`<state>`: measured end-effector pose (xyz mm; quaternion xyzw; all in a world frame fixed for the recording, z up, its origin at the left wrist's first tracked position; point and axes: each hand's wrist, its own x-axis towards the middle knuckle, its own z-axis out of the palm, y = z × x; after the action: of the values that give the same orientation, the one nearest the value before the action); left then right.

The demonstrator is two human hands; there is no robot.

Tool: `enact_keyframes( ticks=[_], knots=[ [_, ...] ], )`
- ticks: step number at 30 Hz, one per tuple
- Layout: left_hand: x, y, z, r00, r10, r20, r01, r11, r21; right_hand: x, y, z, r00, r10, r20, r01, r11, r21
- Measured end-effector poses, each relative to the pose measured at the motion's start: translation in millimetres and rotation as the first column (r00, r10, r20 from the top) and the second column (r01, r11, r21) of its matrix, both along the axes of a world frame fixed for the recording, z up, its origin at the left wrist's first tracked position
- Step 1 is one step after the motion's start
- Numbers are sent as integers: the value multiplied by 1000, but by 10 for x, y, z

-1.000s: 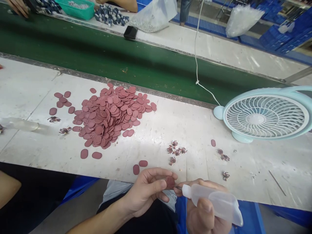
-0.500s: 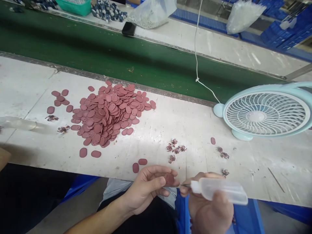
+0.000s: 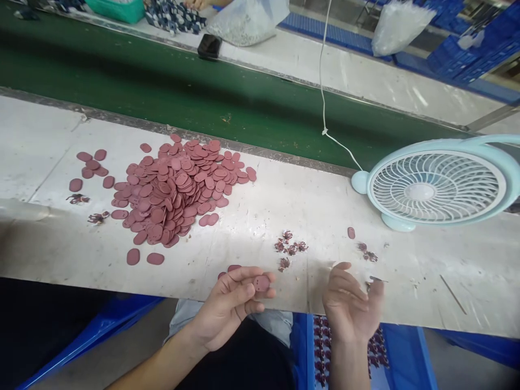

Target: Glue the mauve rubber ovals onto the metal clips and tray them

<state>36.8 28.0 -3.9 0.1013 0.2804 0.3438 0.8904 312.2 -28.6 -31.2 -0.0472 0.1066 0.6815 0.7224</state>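
Observation:
Pinched between the thumb and fingers of my left hand (image 3: 227, 300) is a flat reddish-brown oval piece (image 3: 261, 283) with small marks on its face. Two similar ovals lie partly hidden behind that hand. My right hand (image 3: 352, 303) is above the table's front edge, palm towards me, fingers loosely curled and apart. A thin dark sliver (image 3: 378, 279) shows by its thumb tip; whether it is held I cannot tell. Beneath those fingers is a small brown piece, mostly covered. Between the hands lies a cluster of small brown-and-white figure-like pieces (image 3: 290, 249).
A large pile of reddish ovals (image 3: 174, 189) covers the table's left-centre. A pale blue fan (image 3: 439, 181) stands at right, its white cord (image 3: 324, 97) crossing the green belt (image 3: 260, 108). Below the edge is a blue bin (image 3: 410, 357) with rows of small pieces. Another person's hand (image 3: 197, 4) shows far back.
The translucent squeeze bottle in my right hand has gone from sight. That hand has risen and turned its palm towards me. My left hand has moved left and slightly up with the oval piece.

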Motion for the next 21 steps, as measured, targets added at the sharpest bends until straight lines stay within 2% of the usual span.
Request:
enact_keyframes(
  ticks=[1,2,3,4,5,6,7,8,9,11,13,16,17,18,21],
  knots=[
    [-23,7,-4,1000,6,-19,-6,1000,-6,-83,-27,71,985,-28,170,36,998,-45],
    [-43,13,-5,999,11,-36,-11,1000,-11,-177,-45,139,907,-30,420,82,991,-106],
    [-59,20,-4,999,14,-51,-14,1000,-13,-274,-49,197,716,16,698,137,977,-163],
    [-71,25,-1,998,20,-63,-21,1000,-15,-366,-37,238,404,107,908,183,964,-195],
    [-78,29,4,997,21,-71,-22,1000,-15,-446,-7,262,39,196,980,192,961,-200],
    [-82,32,9,997,22,-79,-24,1000,-16,-510,38,268,-295,227,928,165,969,-184],
    [-84,33,15,996,22,-85,-24,1000,-17,-556,94,258,-543,203,815,107,979,-172],
    [-84,33,20,996,20,-89,-22,1000,-17,-584,155,237,-701,145,698,30,984,-175],
    [-85,33,24,996,18,-92,-20,1000,-16,-597,215,210,-787,79,613,-44,982,-183],
    [-87,27,28,996,13,-91,-14,1000,-11,-591,309,157,-846,9,533,-112,974,-194],
    [-88,17,24,996,11,-88,-12,1000,-1,-573,347,138,-857,-1,515,-118,973,-196],
    [-72,-5,10,995,18,-100,-16,1000,25,-587,289,228,-803,46,594,-62,985,-160],
    [-59,-15,6,994,19,-107,-15,999,37,-610,246,288,-740,82,667,-30,987,-155],
    [-43,-25,1,993,18,-115,-12,999,49,-643,196,358,-642,124,757,-2,986,-164],
    [15,-58,1,989,12,-145,0,996,87,-795,51,569,-249,233,940,-31,968,-249]
  ],
)
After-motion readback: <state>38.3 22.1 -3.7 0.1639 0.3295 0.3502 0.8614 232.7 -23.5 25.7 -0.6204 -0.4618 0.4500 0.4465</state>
